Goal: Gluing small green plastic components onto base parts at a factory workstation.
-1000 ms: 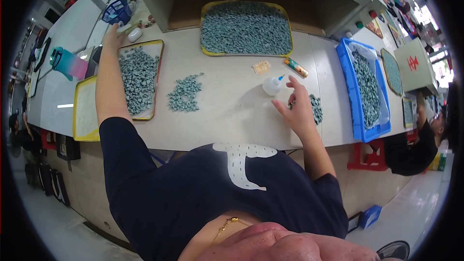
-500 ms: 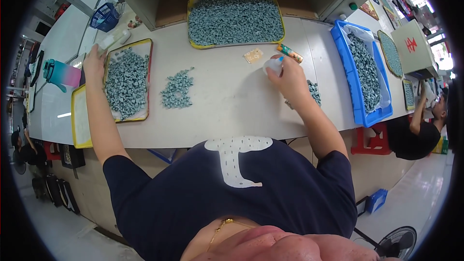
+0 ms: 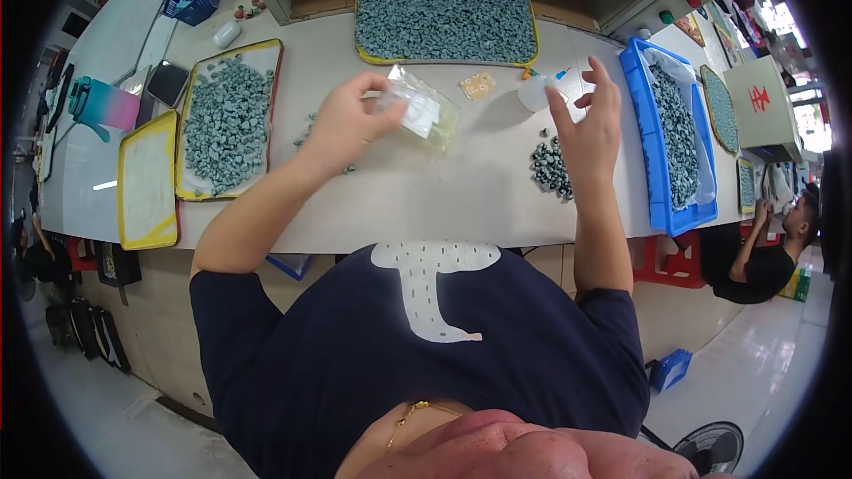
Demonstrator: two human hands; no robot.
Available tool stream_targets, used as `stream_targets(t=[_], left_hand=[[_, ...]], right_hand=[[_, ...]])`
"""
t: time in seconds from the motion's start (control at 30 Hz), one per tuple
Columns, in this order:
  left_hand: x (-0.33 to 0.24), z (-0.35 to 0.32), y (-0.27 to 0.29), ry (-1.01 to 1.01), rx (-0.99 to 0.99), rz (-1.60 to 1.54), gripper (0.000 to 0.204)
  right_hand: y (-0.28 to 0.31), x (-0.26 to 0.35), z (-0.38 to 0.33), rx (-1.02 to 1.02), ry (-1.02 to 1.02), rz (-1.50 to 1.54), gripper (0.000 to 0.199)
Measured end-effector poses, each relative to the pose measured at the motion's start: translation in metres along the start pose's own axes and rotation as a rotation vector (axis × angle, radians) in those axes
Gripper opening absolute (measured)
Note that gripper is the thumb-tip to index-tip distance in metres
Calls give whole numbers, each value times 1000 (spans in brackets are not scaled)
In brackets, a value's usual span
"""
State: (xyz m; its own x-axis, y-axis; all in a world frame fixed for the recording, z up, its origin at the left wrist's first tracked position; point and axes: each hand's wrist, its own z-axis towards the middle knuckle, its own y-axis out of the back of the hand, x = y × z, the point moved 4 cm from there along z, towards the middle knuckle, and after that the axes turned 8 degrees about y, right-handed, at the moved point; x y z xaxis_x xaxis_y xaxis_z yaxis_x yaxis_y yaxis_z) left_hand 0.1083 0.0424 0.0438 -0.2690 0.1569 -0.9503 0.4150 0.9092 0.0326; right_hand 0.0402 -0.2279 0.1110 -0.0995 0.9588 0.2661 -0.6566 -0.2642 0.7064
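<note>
My left hand [image 3: 351, 124] is over the middle of the table, its fingers closed on a clear plastic bag [image 3: 424, 115] with a white patch on it. My right hand [image 3: 589, 124] is raised with fingers apart and nothing in it. Just left of its thumb stands a small translucent squeeze bottle [image 3: 535, 95] with a blue tip. Below it lies a small pile of dark green stones [image 3: 552, 170]. My left forearm partly hides another scatter of green stones [image 3: 306, 130]. A small tan patterned card [image 3: 477, 86] lies left of the squeeze bottle.
Stone-filled trays stand at the back [image 3: 444, 62] and left [image 3: 277, 80]; a blue crate [image 3: 646, 137] of stones is on the right. Farther left are a yellow-edged tray [image 3: 146, 186], a phone [image 3: 167, 83], a drinking bottle [image 3: 108, 106] and a blue basket [image 3: 191, 0]. A co-worker sits far right.
My left hand has come from beyond the left tray to the middle with the plastic bag. My right hand has let go of the squeeze bottle and opened to its right.
</note>
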Motion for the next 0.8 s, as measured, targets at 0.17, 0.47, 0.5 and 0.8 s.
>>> stream_targets(t=[0.17, 0.47, 0.5, 0.8], left_hand=[[7, 1, -20, -87, -22, 294, 31], [29, 10, -28, -544, -302, 720, 36], [27, 12, -29, -557, -280, 729, 36], [38, 29, -45, -699, -217, 790, 38]], right_hand=[[-3, 41, -4, 149, 160, 385, 25], [-73, 57, -20, 480, 235, 635, 16], [-78, 55, -22, 482, 241, 619, 15], [-98, 20, -31, 522, 130, 599, 14]])
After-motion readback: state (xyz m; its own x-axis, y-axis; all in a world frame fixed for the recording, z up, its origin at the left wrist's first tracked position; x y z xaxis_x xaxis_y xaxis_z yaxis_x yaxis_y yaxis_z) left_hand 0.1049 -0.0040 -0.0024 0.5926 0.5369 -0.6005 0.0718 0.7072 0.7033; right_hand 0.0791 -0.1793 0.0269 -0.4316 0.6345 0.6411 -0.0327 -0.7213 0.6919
